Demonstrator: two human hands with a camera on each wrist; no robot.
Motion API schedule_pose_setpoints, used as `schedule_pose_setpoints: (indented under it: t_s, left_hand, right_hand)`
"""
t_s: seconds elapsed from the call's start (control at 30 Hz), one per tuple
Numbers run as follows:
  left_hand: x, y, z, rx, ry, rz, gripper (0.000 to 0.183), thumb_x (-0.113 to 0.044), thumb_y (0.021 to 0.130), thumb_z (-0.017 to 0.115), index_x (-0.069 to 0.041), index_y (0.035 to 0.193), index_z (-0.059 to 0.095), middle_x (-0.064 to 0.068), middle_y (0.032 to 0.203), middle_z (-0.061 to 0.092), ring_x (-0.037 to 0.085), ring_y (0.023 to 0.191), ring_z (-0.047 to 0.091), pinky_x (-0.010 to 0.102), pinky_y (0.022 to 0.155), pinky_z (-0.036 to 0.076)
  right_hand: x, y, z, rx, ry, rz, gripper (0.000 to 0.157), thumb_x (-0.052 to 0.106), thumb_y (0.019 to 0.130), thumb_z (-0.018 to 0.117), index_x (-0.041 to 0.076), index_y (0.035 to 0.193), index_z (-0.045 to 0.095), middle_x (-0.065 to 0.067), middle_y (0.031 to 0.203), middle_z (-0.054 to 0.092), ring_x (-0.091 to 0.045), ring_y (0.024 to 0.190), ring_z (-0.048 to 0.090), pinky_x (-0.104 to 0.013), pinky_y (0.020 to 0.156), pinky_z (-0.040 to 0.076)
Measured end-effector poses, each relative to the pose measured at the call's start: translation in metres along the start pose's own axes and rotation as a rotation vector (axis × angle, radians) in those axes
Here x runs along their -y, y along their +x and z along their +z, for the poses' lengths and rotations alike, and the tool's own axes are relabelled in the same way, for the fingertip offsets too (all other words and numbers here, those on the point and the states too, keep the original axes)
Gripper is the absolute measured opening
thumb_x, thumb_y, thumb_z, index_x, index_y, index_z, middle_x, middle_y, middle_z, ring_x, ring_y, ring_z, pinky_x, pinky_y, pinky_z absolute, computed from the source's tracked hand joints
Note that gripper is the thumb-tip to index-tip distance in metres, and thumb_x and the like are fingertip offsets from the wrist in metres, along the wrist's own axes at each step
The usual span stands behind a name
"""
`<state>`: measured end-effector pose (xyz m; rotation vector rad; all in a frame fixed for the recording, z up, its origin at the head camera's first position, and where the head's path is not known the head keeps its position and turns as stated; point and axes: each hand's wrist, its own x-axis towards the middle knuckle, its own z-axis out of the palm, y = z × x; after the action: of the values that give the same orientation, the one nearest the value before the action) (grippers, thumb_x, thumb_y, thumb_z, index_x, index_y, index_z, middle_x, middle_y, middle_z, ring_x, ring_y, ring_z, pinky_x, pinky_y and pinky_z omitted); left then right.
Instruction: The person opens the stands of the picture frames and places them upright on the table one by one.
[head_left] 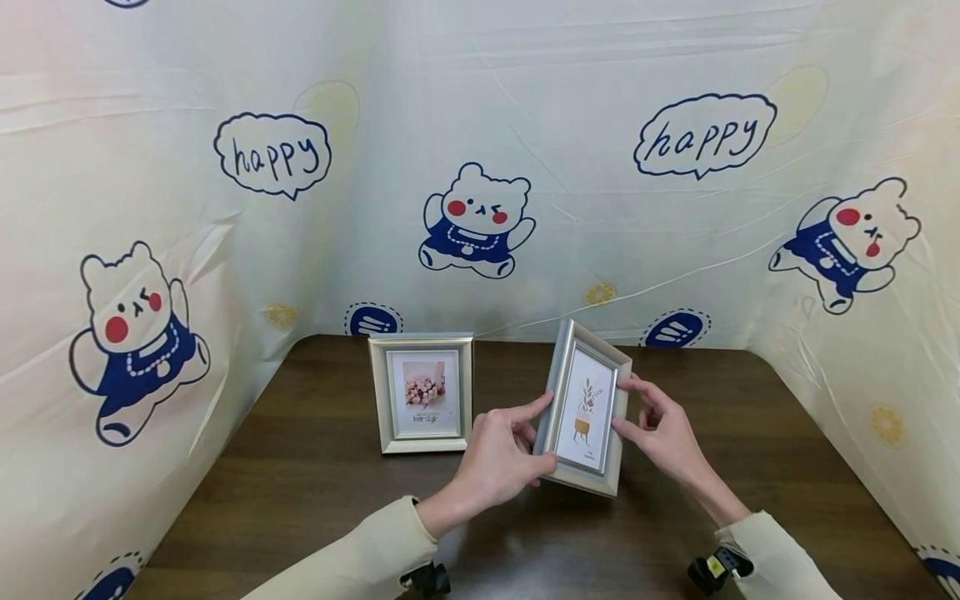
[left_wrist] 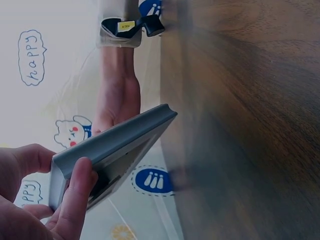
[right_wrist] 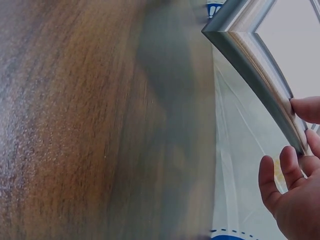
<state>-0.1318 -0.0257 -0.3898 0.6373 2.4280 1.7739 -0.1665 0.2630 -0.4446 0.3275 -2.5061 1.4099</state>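
Note:
A silver picture frame [head_left: 588,408] with a potted-plant print is held tilted above the table between both hands. My left hand [head_left: 498,458] grips its left edge, thumb on the front near the lower corner and fingers along the side and back. At the opposite edge, my right hand [head_left: 663,433] pinches the frame with thumb and forefinger. In the left wrist view the frame's side [left_wrist: 115,135] slants over the wood. The right wrist view shows its lower corner [right_wrist: 225,32] raised off the tabletop. A second silver frame [head_left: 427,444] with a pink flower print stands upright to the left.
The dark brown wooden table [head_left: 300,500] spreads beneath the hands. Behind it and along both sides hangs a pale curtain [head_left: 570,208] printed with bears and "happy" bubbles. Small black devices are strapped at the left wrist [head_left: 427,578] and right wrist [head_left: 718,570].

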Motion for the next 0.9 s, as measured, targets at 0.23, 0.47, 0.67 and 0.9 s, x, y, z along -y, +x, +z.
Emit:
schedule_pose_setpoints:
  t_s: [0.23, 0.47, 0.67, 0.9]
  left_hand:
    - [-0.0019, -0.0017, 0.0008, -0.009, 0.006, 0.01, 0.079, 0.005, 0.079, 0.083, -0.017, 0.151, 0.059, -0.003, 0.077, 0.067, 0.016, 0.051, 0.066, 0.033, 0.05, 0.057]
    - [-0.0044, -0.0021, 0.002, -0.011, 0.006, 0.023, 0.08, 0.006, 0.079, 0.083, -0.017, 0.151, 0.058, -0.004, 0.074, 0.068, 0.016, 0.049, 0.065, 0.033, 0.048, 0.057]
    - [-0.0051, -0.0026, 0.0036, -0.021, 0.005, 0.017, 0.081, 0.006, 0.078, 0.083, -0.018, 0.151, 0.059, -0.004, 0.072, 0.068, 0.016, 0.048, 0.065, 0.033, 0.047, 0.056]
    - [-0.0068, -0.0038, 0.0039, -0.033, 0.004, 0.011, 0.08, 0.006, 0.078, 0.083, -0.019, 0.151, 0.06, -0.003, 0.072, 0.067, 0.016, 0.047, 0.065, 0.033, 0.047, 0.056]
  right_hand:
    - [0.0002, 0.0013, 0.0016, 0.003, 0.009, -0.002, 0.049, 0.002, 0.094, 0.077, 0.008, 0.139, 0.059, -0.023, 0.157, 0.047, -0.022, 0.07, 0.052, -0.026, 0.061, 0.044]
    - [0.0014, 0.0014, 0.0025, -0.013, 0.031, -0.035, 0.048, 0.001, 0.093, 0.078, 0.006, 0.138, 0.06, -0.024, 0.154, 0.05, -0.02, 0.066, 0.05, -0.026, 0.058, 0.042]
    - [-0.0004, 0.0012, 0.0039, -0.016, 0.044, -0.062, 0.049, 0.0, 0.093, 0.078, 0.005, 0.139, 0.06, -0.026, 0.154, 0.05, -0.019, 0.065, 0.049, -0.025, 0.056, 0.041]
    - [-0.0023, 0.002, 0.0037, -0.005, 0.028, -0.05, 0.048, 0.001, 0.094, 0.077, 0.006, 0.139, 0.059, -0.023, 0.155, 0.049, -0.02, 0.067, 0.051, -0.026, 0.058, 0.043]
